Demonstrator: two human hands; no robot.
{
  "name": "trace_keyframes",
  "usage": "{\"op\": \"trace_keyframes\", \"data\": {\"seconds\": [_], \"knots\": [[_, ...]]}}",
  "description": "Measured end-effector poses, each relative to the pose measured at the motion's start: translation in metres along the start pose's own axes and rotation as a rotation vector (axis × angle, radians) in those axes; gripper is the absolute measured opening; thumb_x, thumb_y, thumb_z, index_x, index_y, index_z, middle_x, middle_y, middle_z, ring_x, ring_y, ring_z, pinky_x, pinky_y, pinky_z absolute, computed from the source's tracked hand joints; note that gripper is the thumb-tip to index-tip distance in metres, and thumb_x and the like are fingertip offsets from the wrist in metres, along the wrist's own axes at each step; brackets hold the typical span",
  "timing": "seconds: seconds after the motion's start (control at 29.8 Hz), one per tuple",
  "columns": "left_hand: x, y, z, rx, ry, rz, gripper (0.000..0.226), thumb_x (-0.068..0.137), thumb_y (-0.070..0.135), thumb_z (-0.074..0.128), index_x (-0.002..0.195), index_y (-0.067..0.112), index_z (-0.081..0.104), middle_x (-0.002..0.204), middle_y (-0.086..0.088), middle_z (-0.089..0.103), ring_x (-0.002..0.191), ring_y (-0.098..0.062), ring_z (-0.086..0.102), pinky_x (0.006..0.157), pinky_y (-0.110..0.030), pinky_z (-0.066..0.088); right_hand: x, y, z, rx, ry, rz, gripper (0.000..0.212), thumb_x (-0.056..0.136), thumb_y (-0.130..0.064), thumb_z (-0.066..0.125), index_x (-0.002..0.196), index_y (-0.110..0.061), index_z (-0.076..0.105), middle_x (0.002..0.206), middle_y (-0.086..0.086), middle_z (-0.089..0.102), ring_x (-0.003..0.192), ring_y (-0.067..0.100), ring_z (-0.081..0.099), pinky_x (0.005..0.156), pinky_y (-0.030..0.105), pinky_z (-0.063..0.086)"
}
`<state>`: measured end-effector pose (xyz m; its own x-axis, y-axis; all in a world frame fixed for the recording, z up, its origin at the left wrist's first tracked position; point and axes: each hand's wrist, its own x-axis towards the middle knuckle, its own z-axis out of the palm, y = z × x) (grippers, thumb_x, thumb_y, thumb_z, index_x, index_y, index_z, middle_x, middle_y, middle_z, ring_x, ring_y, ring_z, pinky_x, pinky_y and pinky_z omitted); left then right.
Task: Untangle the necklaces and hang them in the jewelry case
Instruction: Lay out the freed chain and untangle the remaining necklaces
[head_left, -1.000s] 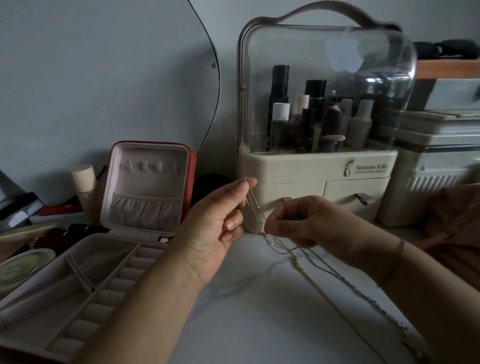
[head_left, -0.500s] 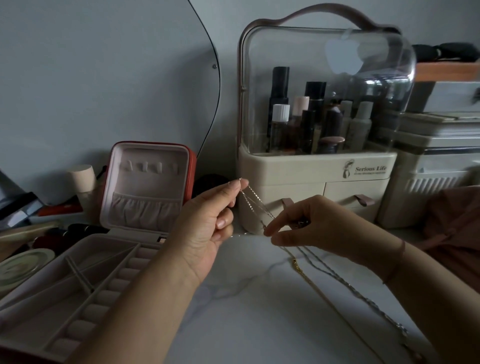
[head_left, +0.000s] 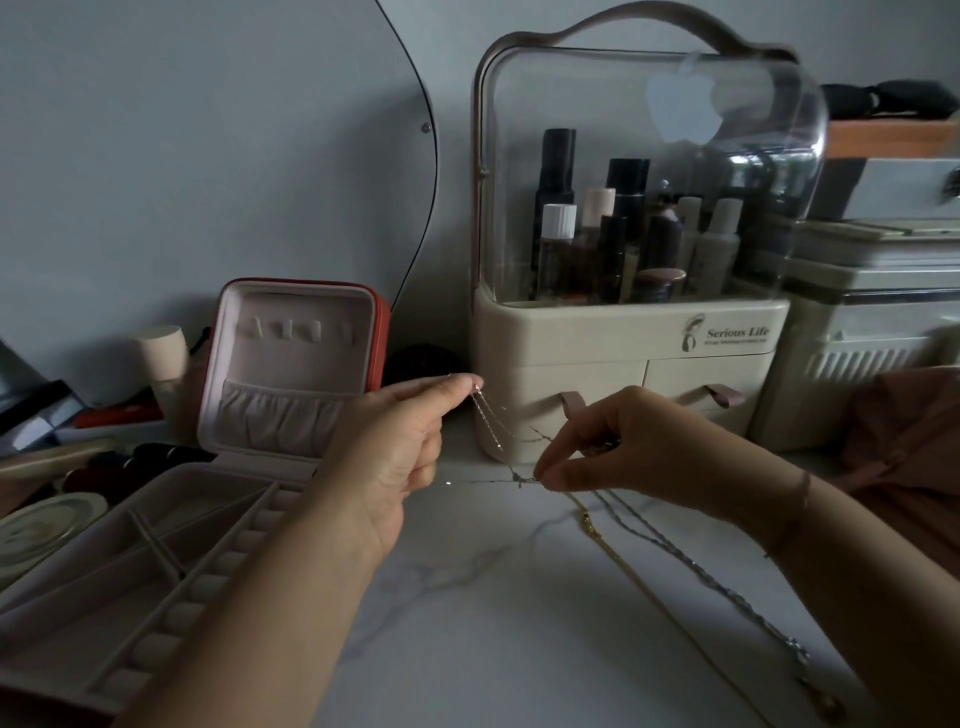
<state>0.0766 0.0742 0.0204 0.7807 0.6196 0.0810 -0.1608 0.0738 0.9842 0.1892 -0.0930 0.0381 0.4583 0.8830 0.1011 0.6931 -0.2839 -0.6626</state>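
While your left hand (head_left: 395, 452) pinches the fine chain (head_left: 491, 423) at its raised end, your right hand (head_left: 628, 447) pinches its knot just above the table (head_left: 467, 649). Other necklaces (head_left: 589, 519) trail rightward across the marble; the jewelry case (head_left: 296, 364) lies open at left.

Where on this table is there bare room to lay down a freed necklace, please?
The marble tabletop is bare in front, between the open jewelry case on the left and the gold chain on the right. It is crowded at the far left beside the case, and to the right, where the silver chain also trails.
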Motion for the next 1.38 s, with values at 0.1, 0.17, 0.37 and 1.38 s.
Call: {"op": "trace_keyframes", "data": {"seconds": [0.1, 0.17, 0.37, 1.38], "knots": [[0.0, -0.002, -0.001, 0.022, 0.022, 0.024, 0.01, 0.084, 0.018, 0.066, 0.084, 0.012, 0.074, 0.045, 0.007, 0.023, 0.035, -0.004, 0.015, 0.037, -0.012, 0.01, 0.001, 0.002, 0.0, -0.012, -0.044, 0.002, 0.013, 0.072, -0.042, 0.073, 0.081, -0.033, 0.075, 0.079, 0.003, 0.072, 0.069, 0.023, 0.063, 0.071, 0.032, 0.055], [0.001, -0.003, -0.002, 0.051, 0.039, 0.036, 0.009, 0.084, 0.017, 0.067, 0.082, 0.013, 0.074, 0.045, 0.008, 0.024, 0.036, -0.005, 0.016, 0.036, -0.012, 0.012, 0.0, 0.001, -0.001, -0.005, -0.047, -0.014, 0.014, 0.071, -0.045, 0.072, 0.079, -0.033, 0.074, 0.082, 0.006, 0.072, 0.073, 0.026, 0.063, 0.072, 0.036, 0.054], [0.004, -0.015, 0.0, 0.289, 0.008, 0.01, 0.006, 0.084, 0.02, 0.069, 0.081, 0.015, 0.07, 0.046, 0.005, 0.038, 0.038, -0.008, 0.031, 0.041, -0.019, 0.028, -0.002, -0.005, -0.001, 0.319, 0.058, -0.076, 0.013, 0.075, -0.028, 0.067, 0.08, -0.016, 0.071, 0.056, -0.005, 0.057, 0.046, 0.005, 0.045, 0.045, 0.013, 0.035], [-0.02, 0.001, 0.014, 0.169, -0.42, -0.026, 0.03, 0.06, 0.034, 0.071, 0.086, 0.02, 0.076, 0.087, -0.002, 0.075, 0.09, -0.009, 0.069, 0.089, -0.027, 0.044, 0.006, 0.006, 0.002, 0.824, 0.008, -0.102, 0.024, 0.07, -0.033, 0.078, 0.08, -0.013, 0.068, 0.054, 0.002, 0.035, 0.046, 0.01, 0.024, 0.042, 0.019, 0.024]]}}
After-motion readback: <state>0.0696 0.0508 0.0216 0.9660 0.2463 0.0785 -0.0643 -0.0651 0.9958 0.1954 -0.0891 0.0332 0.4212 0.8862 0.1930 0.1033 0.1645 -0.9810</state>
